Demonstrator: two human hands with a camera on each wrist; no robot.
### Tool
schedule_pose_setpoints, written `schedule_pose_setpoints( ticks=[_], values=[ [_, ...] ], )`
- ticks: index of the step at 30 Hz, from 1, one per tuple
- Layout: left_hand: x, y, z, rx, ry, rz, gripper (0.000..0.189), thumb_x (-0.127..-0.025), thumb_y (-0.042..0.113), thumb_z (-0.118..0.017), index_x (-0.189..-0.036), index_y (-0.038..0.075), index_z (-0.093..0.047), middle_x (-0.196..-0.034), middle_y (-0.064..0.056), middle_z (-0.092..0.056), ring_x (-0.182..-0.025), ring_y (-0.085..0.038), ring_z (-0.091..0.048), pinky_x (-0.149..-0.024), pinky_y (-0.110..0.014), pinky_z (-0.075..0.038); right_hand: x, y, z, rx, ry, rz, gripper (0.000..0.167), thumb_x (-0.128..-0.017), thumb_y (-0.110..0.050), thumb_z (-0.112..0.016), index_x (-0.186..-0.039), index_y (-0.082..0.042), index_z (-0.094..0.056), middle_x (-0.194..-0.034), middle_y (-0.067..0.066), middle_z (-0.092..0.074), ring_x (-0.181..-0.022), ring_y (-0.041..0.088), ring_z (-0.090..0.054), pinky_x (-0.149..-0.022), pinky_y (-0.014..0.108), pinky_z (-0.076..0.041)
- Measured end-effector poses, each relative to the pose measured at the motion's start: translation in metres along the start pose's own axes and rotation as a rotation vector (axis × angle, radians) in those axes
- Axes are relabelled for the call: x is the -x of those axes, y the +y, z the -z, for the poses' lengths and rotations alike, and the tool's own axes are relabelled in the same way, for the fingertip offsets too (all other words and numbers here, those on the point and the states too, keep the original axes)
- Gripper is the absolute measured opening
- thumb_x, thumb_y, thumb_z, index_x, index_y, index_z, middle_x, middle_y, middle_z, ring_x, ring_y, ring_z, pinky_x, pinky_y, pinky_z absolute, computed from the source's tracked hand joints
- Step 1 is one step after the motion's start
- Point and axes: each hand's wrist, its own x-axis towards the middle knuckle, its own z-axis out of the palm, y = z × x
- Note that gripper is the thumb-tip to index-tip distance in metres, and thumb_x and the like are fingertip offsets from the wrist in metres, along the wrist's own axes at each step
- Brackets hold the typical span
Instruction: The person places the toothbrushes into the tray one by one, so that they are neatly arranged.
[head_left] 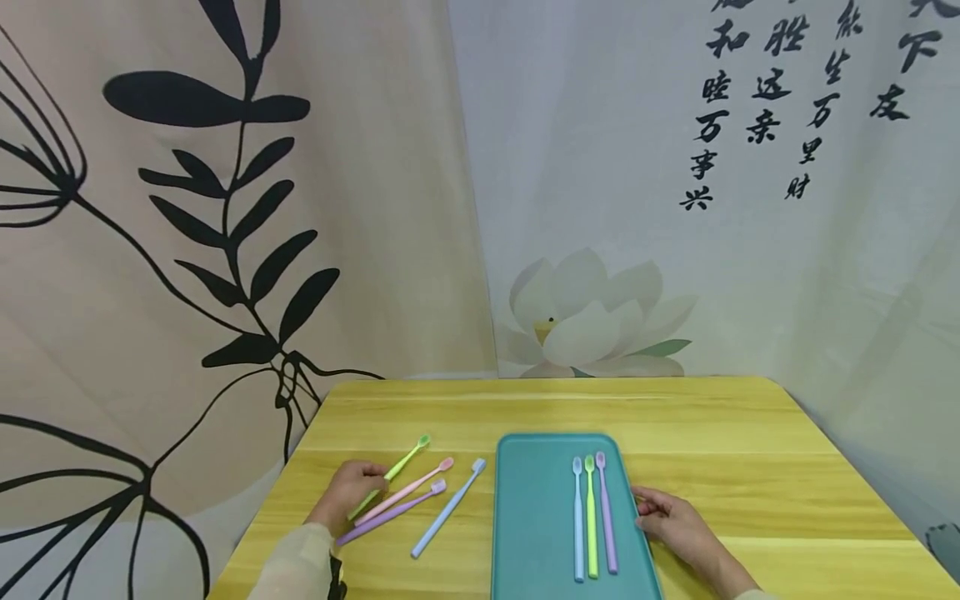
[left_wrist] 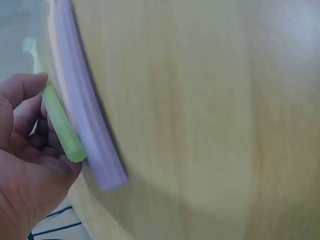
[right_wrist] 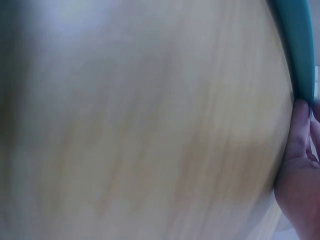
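Observation:
In the head view my left hand [head_left: 351, 493] pinches a light green toothbrush [head_left: 405, 458] at the left of the table. The left wrist view shows the thumb and fingers on its handle [left_wrist: 59, 122]. Right beside it lie a pink toothbrush [head_left: 405, 490] and a purple toothbrush [head_left: 393, 512], with a blue toothbrush [head_left: 448, 508] a little further right. My right hand [head_left: 678, 525] holds the right rim of a teal tray [head_left: 532, 517] between thumb and fingers. On the tray a blue toothbrush [head_left: 578, 521], a green toothbrush [head_left: 591, 521] and a purple toothbrush [head_left: 607, 517] lie side by side.
The wooden table [head_left: 750, 450] has its far edge against a hanging curtain [head_left: 397, 208] printed with plants, a lotus and black characters. The tray stands slightly right of the table's middle, its near end cut off by the frame.

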Motion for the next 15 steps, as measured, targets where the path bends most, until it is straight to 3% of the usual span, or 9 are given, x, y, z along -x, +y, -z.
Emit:
schedule_pose_setpoints(
  ticks=[15],
  values=[
    [-0.007,0.018,0.005,0.042,0.1,0.016,0.027,-0.092,0.01,-0.065,-0.115,-0.004,-0.07,-0.113,-0.017,-0.067,-0.101,-0.029,-0.061,-0.083,-0.043,-0.051,-0.001,0.0,-0.001,-0.015,0.011,-0.02,0.054,-0.091,0.001,-0.064,-0.141,0.011,-0.046,-0.108,0.014,-0.056,-0.096,0.023,-0.053,-0.077,0.032,-0.054]
  ],
)
